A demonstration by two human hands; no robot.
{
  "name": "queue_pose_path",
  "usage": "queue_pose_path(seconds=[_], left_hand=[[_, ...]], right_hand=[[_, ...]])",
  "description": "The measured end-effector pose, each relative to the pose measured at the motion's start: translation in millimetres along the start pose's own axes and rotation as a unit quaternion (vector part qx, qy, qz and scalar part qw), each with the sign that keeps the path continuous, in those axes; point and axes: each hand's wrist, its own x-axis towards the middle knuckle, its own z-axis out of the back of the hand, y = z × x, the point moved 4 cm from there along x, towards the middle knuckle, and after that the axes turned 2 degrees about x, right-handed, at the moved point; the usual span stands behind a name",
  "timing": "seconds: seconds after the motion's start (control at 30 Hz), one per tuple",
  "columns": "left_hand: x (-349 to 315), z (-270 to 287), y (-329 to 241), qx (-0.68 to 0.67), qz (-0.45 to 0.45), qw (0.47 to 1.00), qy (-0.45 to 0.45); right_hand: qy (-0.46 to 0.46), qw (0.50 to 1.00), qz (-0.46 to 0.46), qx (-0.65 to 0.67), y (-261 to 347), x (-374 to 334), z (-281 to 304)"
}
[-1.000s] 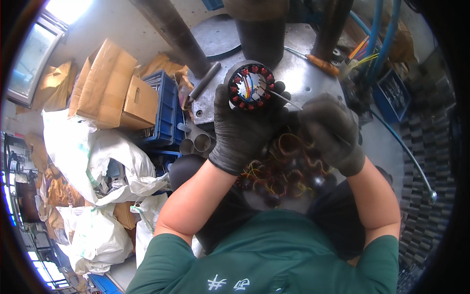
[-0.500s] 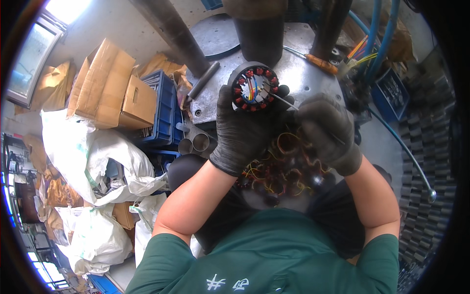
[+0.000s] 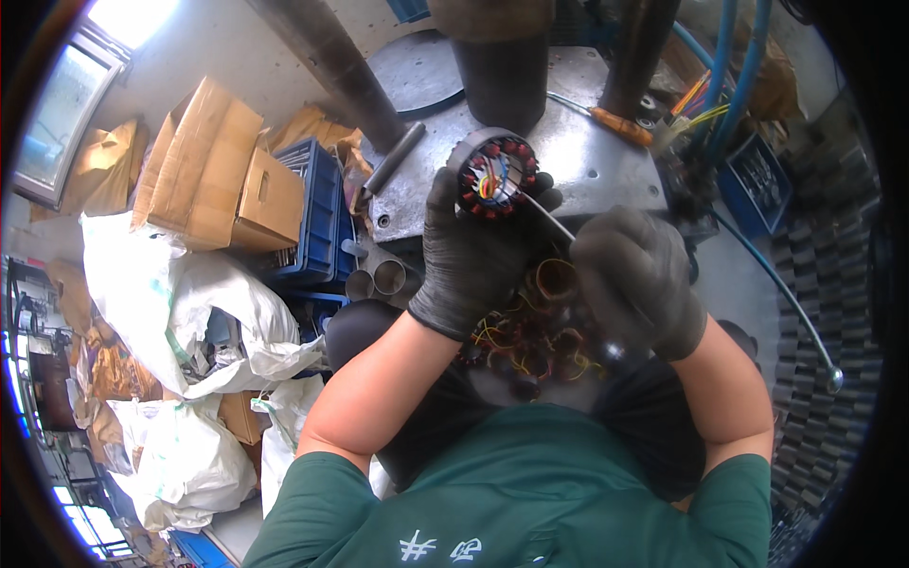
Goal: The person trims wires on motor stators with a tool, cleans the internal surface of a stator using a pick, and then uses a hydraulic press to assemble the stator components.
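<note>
My left hand, in a dark glove, is closed around a motor stator, a black ring lined with red windings. Its open face is tilted up toward me, and red, yellow and blue wires gather inside. Also gloved, my right hand grips a thin metal rod whose handle, if any, is hidden in the fist. The rod's tip reaches the inner edge of the stator, among the windings. Below the hands, several stators with coloured wires lie in a heap between my legs.
Ahead stands a metal press plate with thick columns, bearing a dark bar and an orange-handled screwdriver. Cardboard boxes, blue crates and white sacks crowd the left. Dark blocks are stacked at right.
My right hand has moved slightly down, and more of the rod's shaft shows between the hands. The stator has turned a little in my left hand and sits slightly lower.
</note>
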Motion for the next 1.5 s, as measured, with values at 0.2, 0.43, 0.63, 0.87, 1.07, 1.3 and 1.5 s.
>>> queue_pose_path(seconds=[0.2,0.43,0.63,0.87,1.07,1.3,1.5], left_hand=[[0,7,-15,-0.11,0.041,0.993,-0.021],[-3,4,-19,-0.082,0.03,0.996,-0.01],[-3,2,-20,-0.112,0.051,0.992,0.037],[-3,6,-19,-0.064,0.038,0.997,-0.016],[-5,0,-20,-0.041,0.033,0.998,-0.042],[-8,-10,-21,-0.042,0.041,0.998,-0.033],[-9,-11,-19,-0.039,0.041,0.998,-0.017]], right_hand=[[-0.013,0.998,-0.039,0.051,-13,1,9],[-0.05,0.996,-0.057,0.043,-20,-5,20],[-0.086,0.99,-0.084,0.075,-29,-8,27],[-0.068,0.982,-0.17,0.051,-51,-11,21],[-0.048,0.984,-0.17,0.032,-68,-15,8],[-0.014,0.987,-0.161,-0.013,-82,-19,-4],[0.033,0.984,-0.159,-0.079,-102,-26,-18]])
